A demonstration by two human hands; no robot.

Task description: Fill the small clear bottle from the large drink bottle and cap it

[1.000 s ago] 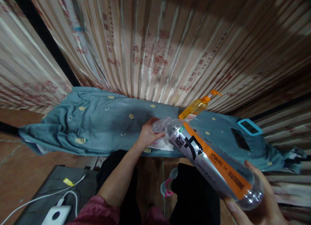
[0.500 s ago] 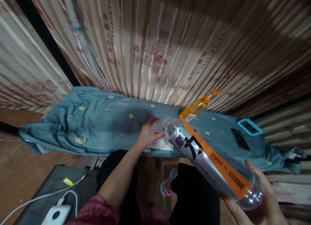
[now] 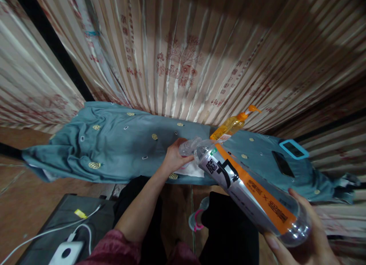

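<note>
Tilting a large plastic bottle (image 3: 251, 192) by its base, the right hand (image 3: 305, 242) is wrapping its grip around the bottom, neck pointing away and down. Ahead of it, the left hand (image 3: 175, 158) is pinching a small clear cup (image 3: 189, 146) at the bottle's mouth, over a white tissue (image 3: 192, 169) on the blue-covered surface (image 3: 120, 146), with an orange pump bottle (image 3: 233, 126) just beyond.

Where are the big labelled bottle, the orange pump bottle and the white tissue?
big labelled bottle (image 3: 246, 190): head view, on its orange and silver label.
orange pump bottle (image 3: 228, 127): head view, on its amber body.
white tissue (image 3: 192, 169): head view, on the flat part by the left hand.
</note>
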